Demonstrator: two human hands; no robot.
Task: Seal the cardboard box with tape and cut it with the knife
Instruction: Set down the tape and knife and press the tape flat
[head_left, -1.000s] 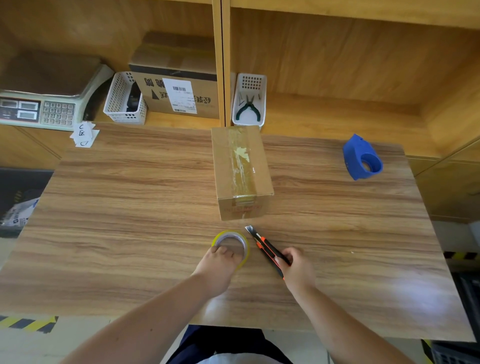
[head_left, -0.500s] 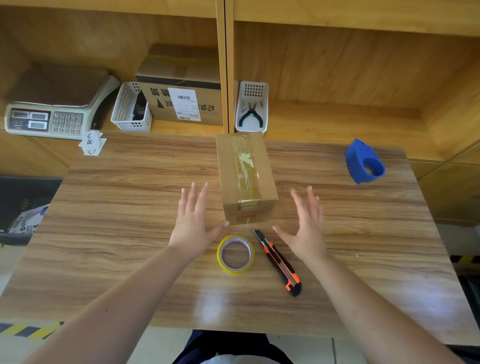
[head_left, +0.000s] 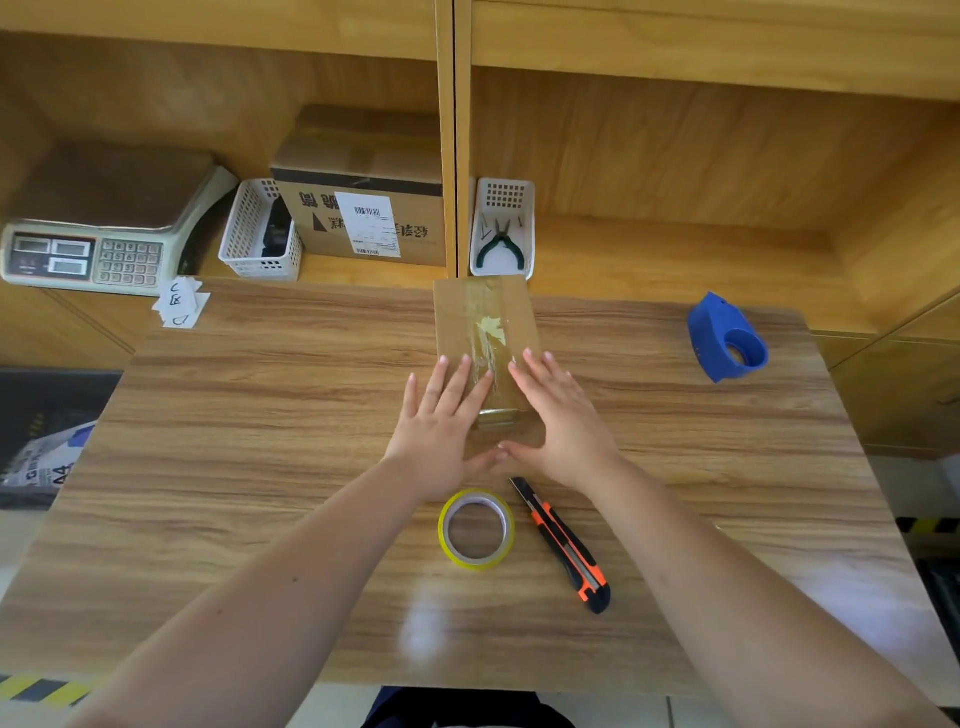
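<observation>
A small cardboard box (head_left: 485, 317) stands mid-table with a strip of clear tape running along its top and down its near face. My left hand (head_left: 441, 431) lies flat on the box's near left part, fingers spread. My right hand (head_left: 558, 421) lies flat on the near right part, and the two thumbs meet in front of the box. Neither hand holds anything. A yellow-edged roll of tape (head_left: 476, 528) lies flat on the table just in front of my hands. To its right lies an orange and black utility knife (head_left: 563, 545), its blade end pointing toward the box.
A blue tape dispenser (head_left: 727, 338) sits at the table's far right. On the shelf behind are a weighing scale (head_left: 98, 234), two white baskets (head_left: 257, 234), one with pliers (head_left: 501, 247), and a larger labelled carton (head_left: 363, 208). Paper slips (head_left: 179, 306) lie at the far left corner.
My hands let go of the tape roll and the knife, which now lie on the table. Both hands moved forward and came to rest flat on the box.
</observation>
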